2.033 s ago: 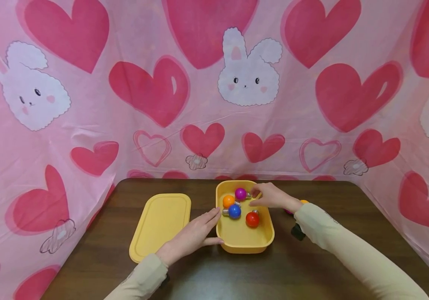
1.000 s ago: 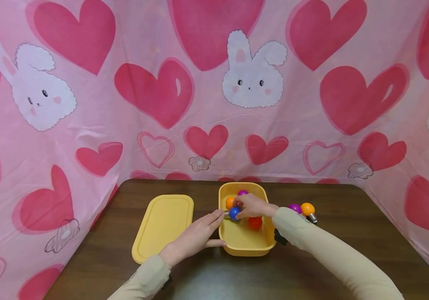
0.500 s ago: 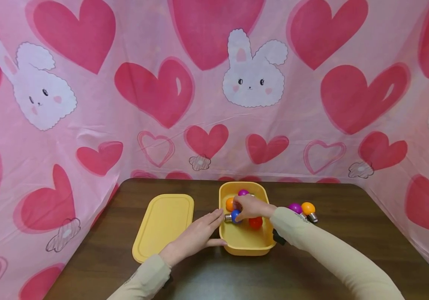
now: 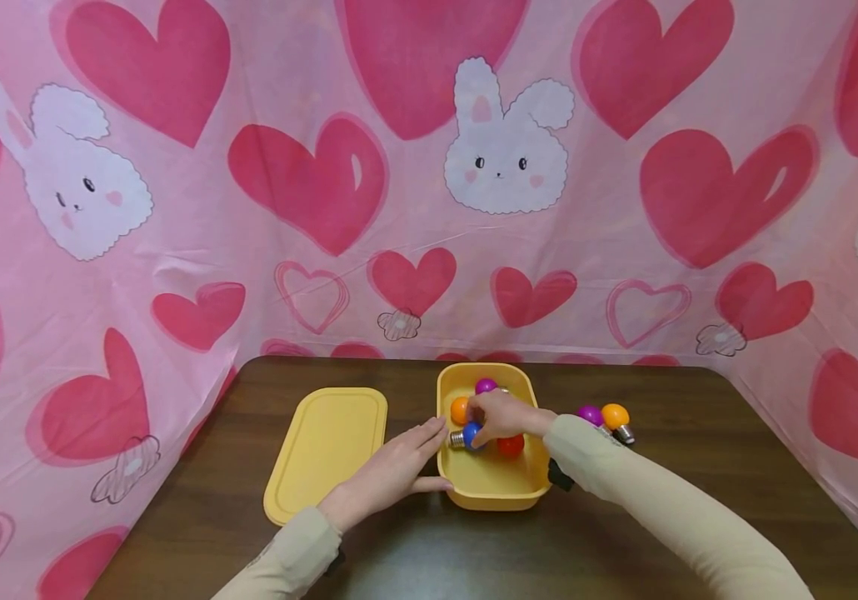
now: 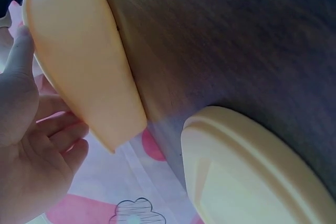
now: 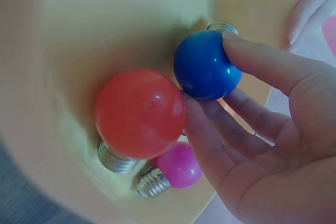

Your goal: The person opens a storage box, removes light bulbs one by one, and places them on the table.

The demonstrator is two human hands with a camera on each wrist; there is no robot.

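Inside the yellow box (image 4: 491,500), my right hand (image 4: 507,414) pinches a blue light bulb (image 4: 471,437) between thumb and fingers; its metal screw base points left. In the right wrist view, the red bulb (image 6: 140,114) lies against the fingers, with the magenta bulb (image 6: 179,165) beyond it. An orange bulb (image 4: 460,409) sits near the box's left wall, partly covered by my right fingers in the head view. My left hand (image 4: 391,468) rests on the box's left rim, its fingers extended along it, thumb near the front corner.
A yellow lid (image 4: 327,454) lies flat on the dark wooden table (image 4: 399,558), left of the box. Right of the box are a purple bulb (image 4: 590,415) and an orange bulb (image 4: 615,417). A pink cloth (image 4: 414,208) with hearts and rabbits hangs behind.
My right hand has gone left and down inside the box and taken hold of the blue bulb, which has shifted slightly toward the front. My left hand has stayed on the rim.
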